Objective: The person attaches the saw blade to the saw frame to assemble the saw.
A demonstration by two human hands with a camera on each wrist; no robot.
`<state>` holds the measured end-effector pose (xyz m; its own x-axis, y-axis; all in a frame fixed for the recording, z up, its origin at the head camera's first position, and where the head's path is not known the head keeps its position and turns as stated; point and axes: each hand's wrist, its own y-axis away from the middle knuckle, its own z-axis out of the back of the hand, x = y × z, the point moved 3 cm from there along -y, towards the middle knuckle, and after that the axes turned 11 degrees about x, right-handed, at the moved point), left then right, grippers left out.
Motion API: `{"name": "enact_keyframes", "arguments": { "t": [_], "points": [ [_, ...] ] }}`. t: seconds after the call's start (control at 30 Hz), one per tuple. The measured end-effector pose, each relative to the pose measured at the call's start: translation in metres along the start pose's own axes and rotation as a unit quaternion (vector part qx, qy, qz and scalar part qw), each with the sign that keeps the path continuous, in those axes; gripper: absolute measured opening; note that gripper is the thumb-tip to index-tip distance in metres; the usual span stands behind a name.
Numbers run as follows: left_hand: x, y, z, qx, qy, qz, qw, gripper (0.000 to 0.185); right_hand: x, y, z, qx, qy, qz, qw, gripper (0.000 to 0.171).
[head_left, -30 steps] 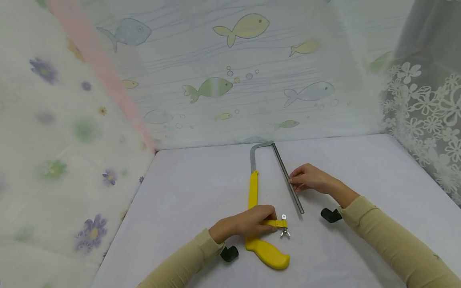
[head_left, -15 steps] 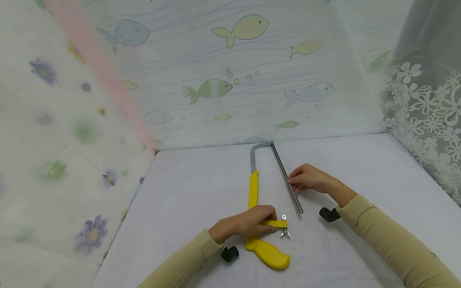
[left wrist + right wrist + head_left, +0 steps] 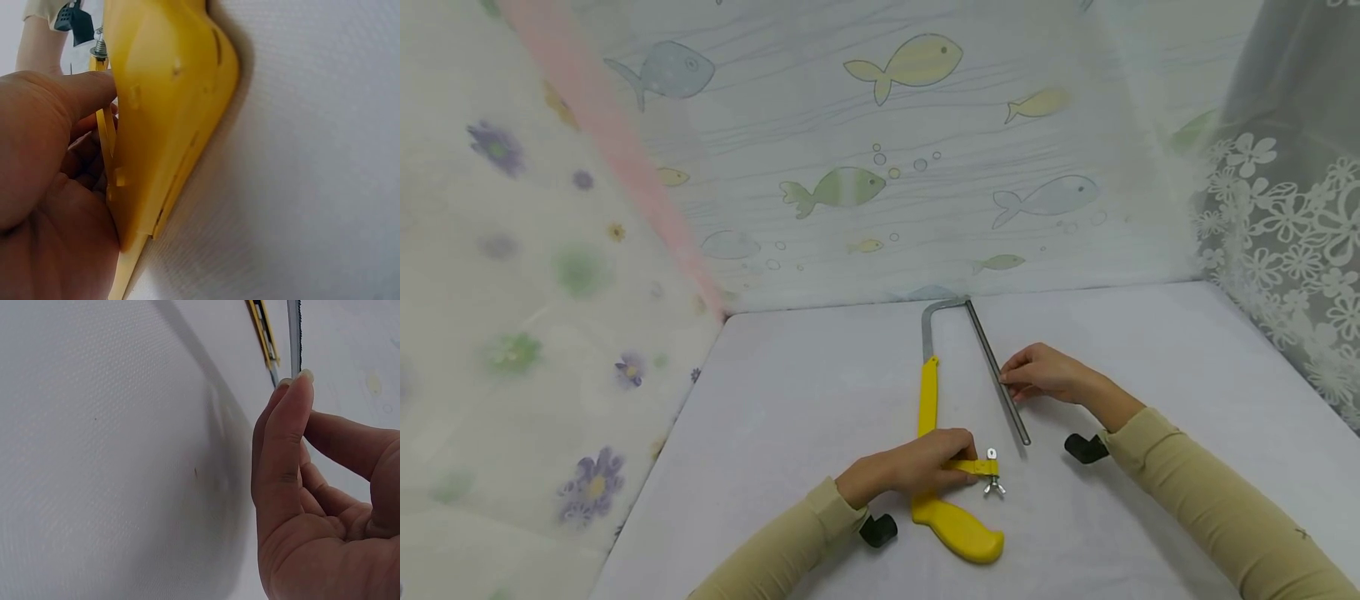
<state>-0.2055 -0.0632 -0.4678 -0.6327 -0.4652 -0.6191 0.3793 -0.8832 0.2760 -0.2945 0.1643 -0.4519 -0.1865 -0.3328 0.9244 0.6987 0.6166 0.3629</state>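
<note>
A hacksaw with a yellow handle (image 3: 961,533) and a grey metal front bow (image 3: 927,329) lies on the white table. My left hand (image 3: 913,462) grips its yellow frame just ahead of the handle; the thumb shows against the frame (image 3: 156,125) in the left wrist view. Beside those fingers juts the short yellow arm with a pin and wing nut (image 3: 994,487). The narrow saw blade (image 3: 985,342) meets the bow at the far end and slants right, its near end apart from the pin. My right hand (image 3: 1051,372) pinches the blade (image 3: 294,337) between thumb and fingertips.
A white cloth covers the table (image 3: 797,417). A fish-patterned curtain (image 3: 820,125) hangs along its back edge. Flowered cloth (image 3: 550,333) borders the left, and lace (image 3: 1292,233) the right. Black wrist mounts sit under both sleeves.
My right hand and the blade's near end have shifted very slightly left since the first frame. The left hand keeps its grip and the saw frame stays in place.
</note>
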Motion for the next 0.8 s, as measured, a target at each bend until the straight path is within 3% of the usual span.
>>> {"name": "enact_keyframes", "arguments": {
  "t": [0.8],
  "points": [
    [0.0025, -0.0005, -0.004, -0.006, 0.007, 0.001, 1.0, 0.013, -0.0083, -0.0056, -0.0066, 0.002, -0.023, -0.034, 0.999, 0.035]
  ]
}}
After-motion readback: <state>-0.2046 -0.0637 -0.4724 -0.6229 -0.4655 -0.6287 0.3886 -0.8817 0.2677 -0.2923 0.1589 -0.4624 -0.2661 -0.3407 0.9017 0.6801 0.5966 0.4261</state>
